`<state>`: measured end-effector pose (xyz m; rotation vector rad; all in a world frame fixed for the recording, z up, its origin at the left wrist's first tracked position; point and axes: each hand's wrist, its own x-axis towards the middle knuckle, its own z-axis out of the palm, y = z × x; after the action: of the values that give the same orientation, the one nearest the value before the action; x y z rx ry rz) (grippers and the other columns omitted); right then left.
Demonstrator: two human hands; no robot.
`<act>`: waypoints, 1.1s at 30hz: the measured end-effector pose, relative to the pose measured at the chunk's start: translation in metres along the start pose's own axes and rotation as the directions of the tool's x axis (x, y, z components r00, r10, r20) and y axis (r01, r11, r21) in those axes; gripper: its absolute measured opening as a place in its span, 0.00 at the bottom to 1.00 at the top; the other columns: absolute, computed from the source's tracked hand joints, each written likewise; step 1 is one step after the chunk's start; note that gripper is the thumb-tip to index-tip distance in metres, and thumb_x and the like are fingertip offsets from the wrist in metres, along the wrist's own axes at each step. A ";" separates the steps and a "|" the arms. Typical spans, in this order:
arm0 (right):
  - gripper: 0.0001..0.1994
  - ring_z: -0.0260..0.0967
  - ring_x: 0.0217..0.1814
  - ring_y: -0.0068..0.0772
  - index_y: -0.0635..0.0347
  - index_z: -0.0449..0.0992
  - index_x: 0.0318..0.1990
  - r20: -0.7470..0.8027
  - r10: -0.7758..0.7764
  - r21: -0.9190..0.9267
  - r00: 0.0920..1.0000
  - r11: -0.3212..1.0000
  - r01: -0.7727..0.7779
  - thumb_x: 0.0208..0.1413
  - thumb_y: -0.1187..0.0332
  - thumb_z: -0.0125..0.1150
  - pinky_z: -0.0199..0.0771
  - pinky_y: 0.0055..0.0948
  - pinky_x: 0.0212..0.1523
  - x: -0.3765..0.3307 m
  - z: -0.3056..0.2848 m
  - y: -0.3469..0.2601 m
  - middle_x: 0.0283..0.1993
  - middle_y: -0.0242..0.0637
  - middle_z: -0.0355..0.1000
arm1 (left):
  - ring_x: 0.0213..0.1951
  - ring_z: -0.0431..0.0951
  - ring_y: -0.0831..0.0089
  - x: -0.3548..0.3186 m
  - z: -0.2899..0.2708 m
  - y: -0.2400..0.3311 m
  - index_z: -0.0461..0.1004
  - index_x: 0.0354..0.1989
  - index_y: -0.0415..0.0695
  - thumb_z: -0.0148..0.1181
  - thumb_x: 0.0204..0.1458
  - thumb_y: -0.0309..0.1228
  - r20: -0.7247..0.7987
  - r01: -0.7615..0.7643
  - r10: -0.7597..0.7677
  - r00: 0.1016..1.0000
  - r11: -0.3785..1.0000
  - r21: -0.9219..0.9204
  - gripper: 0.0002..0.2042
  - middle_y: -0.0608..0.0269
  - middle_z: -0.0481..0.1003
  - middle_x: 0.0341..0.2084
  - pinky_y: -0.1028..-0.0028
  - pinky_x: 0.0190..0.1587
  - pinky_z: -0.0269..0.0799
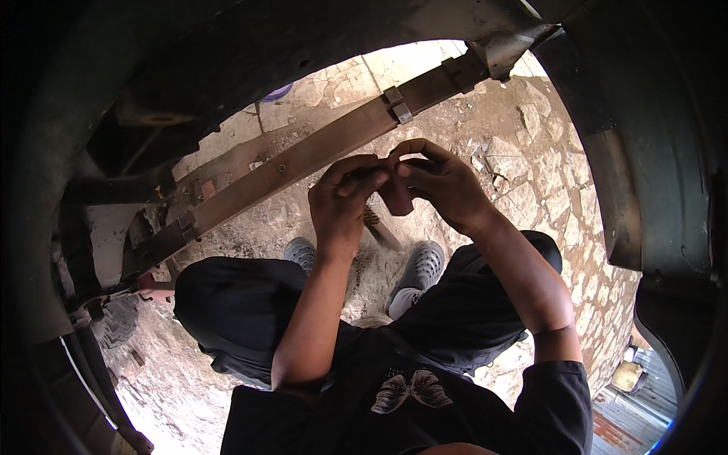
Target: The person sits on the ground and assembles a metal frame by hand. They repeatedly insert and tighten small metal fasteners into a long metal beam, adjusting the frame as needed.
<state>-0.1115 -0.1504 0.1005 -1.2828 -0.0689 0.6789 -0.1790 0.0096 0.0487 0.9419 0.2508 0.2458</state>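
Between my two hands is a small reddish-brown piece (396,197), thin and apparently folded, perhaps sandpaper; its exact kind I cannot make out. My left hand (337,205) pinches its left side with thumb and fingers. From the right, my right hand (449,188) has its fingertips closed on the upper edge. Both hands are raised in front of my knees, close to a long rusty leaf spring (296,161) that crosses diagonally beyond them. Metal clamps (397,105) wrap the spring. Below the hands, a brush with a wooden handle (385,235) shows, partly hidden by the held piece.
Dark vehicle bodywork (667,152) arches around me on the left, top and right. The leaf spring ends at a bracket (506,54) at the upper right. Rough stone paving (542,182) lies beneath. My grey clogs (425,265) rest on the ground between my bent knees.
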 end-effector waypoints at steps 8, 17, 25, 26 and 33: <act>0.14 0.74 0.31 0.22 0.71 0.77 0.56 0.117 -0.119 -0.147 0.986 0.980 0.136 0.69 0.71 0.61 0.76 0.26 0.35 -0.001 0.000 0.010 0.32 0.36 0.77 | 0.43 0.84 0.73 0.001 -0.003 -0.003 0.81 0.44 0.35 0.69 0.52 0.15 0.022 -0.035 0.035 0.999 0.999 -0.027 0.11 0.55 0.84 0.40 0.74 0.51 0.78; 0.13 0.78 0.33 0.19 0.71 0.80 0.52 0.104 -0.056 -0.389 0.993 0.917 0.092 0.62 0.76 0.68 0.79 0.23 0.35 -0.007 0.002 -0.005 0.34 0.37 0.81 | 0.42 0.84 0.69 0.001 0.004 0.002 0.80 0.43 0.34 0.65 0.54 0.14 0.061 -0.067 0.066 0.996 0.998 0.007 0.09 0.52 0.83 0.39 0.70 0.52 0.78; 0.13 0.78 0.34 0.20 0.69 0.81 0.52 0.105 -0.066 -0.235 0.992 0.968 0.090 0.61 0.76 0.69 0.78 0.23 0.36 -0.006 -0.001 -0.002 0.34 0.36 0.81 | 0.41 0.85 0.68 0.005 0.001 0.000 0.81 0.43 0.33 0.68 0.51 0.13 0.008 0.053 -0.053 0.999 0.990 -0.133 0.11 0.50 0.84 0.38 0.71 0.49 0.80; 0.13 0.78 0.33 0.21 0.69 0.81 0.52 0.108 -0.062 -0.231 0.992 0.969 0.086 0.61 0.76 0.69 0.77 0.23 0.36 -0.006 -0.001 -0.003 0.34 0.36 0.81 | 0.41 0.85 0.68 0.005 -0.001 -0.002 0.81 0.43 0.33 0.68 0.51 0.13 0.003 0.049 -0.049 0.999 0.993 -0.108 0.11 0.51 0.84 0.38 0.71 0.49 0.80; 0.14 0.76 0.30 0.24 0.69 0.80 0.55 0.177 -0.051 -0.191 0.983 0.978 0.085 0.66 0.72 0.65 0.76 0.26 0.35 -0.001 -0.007 0.002 0.33 0.36 0.80 | 0.39 0.83 0.70 0.005 -0.001 0.001 0.81 0.45 0.34 0.69 0.51 0.13 0.001 0.083 -0.084 0.996 0.981 -0.177 0.12 0.53 0.84 0.38 0.73 0.47 0.78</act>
<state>-0.1102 -0.1568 0.0966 -1.4036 -0.3272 0.7359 -0.1750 0.0122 0.0487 0.7532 0.2694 0.1901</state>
